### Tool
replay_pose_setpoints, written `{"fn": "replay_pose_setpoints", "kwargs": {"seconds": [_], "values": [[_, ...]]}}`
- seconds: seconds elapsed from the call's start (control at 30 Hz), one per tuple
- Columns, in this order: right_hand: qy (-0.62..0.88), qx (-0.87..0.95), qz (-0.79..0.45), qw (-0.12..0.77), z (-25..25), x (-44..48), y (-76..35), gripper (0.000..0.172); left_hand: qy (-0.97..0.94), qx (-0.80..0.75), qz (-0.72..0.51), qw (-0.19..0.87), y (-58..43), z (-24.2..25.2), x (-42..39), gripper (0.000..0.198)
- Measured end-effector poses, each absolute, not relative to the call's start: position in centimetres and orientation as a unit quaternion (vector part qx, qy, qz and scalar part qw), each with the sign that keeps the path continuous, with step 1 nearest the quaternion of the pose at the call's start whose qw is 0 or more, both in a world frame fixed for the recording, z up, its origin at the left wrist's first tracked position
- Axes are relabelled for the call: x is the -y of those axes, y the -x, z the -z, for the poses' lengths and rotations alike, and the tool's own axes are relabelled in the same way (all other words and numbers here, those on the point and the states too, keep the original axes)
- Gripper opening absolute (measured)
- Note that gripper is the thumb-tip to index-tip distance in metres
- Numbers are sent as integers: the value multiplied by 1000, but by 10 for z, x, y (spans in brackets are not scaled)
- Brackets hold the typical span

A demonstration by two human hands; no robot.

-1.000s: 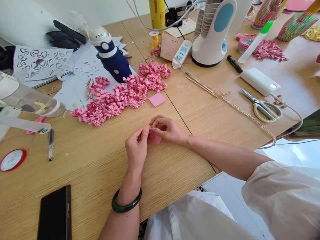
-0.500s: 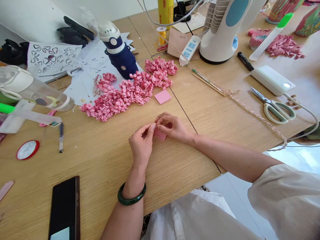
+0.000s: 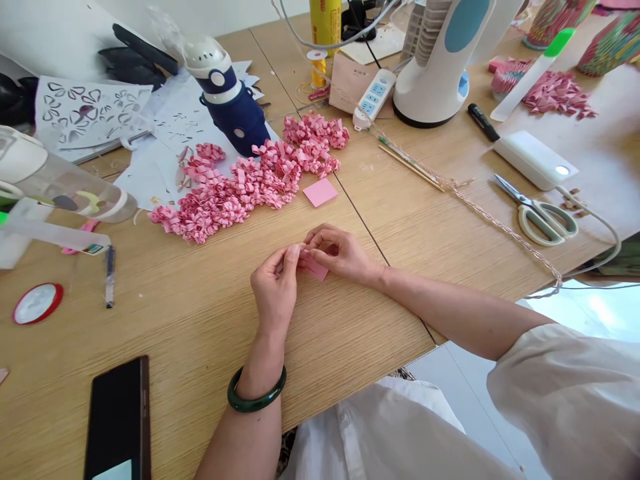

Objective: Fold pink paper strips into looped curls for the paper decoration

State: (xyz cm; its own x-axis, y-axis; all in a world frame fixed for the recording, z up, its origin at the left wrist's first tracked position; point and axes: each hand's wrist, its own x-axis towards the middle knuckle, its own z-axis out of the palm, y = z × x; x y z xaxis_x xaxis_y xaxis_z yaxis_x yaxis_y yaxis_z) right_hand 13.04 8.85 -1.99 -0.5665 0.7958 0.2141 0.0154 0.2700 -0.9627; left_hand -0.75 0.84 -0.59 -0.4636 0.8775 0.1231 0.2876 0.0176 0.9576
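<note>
The person's hands [image 3: 275, 287] closely pinch a pink paper piece [image 3: 317, 270] between them, while the navy bottle [image 3: 243, 120] at eleven o'clock hides its contents.

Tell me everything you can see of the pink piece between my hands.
The pink piece is small, plain and thin, with straight edges, and looks like paper. Its upper part sits among the fingertips of the left hand and right hand, which hide much of it, so any fold there cannot be made out. A flat corner sticks out below the fingers, slanting toward the person. It is above the wooden table; whether it touches the wood is unclear.
</note>
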Motion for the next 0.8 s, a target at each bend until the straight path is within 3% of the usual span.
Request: {"fn": "replay_pose_setpoints", "kwargs": {"seconds": [0.37, 0.8], "values": [[286, 710, -533, 360, 20, -89, -132, 19, -440, -656, -531, 307, 7, 6, -7, 31], [282, 714, -527, 366, 19, -88, -131, 19, -481, -681, -494, 247, 10, 6, -8, 28]]}}
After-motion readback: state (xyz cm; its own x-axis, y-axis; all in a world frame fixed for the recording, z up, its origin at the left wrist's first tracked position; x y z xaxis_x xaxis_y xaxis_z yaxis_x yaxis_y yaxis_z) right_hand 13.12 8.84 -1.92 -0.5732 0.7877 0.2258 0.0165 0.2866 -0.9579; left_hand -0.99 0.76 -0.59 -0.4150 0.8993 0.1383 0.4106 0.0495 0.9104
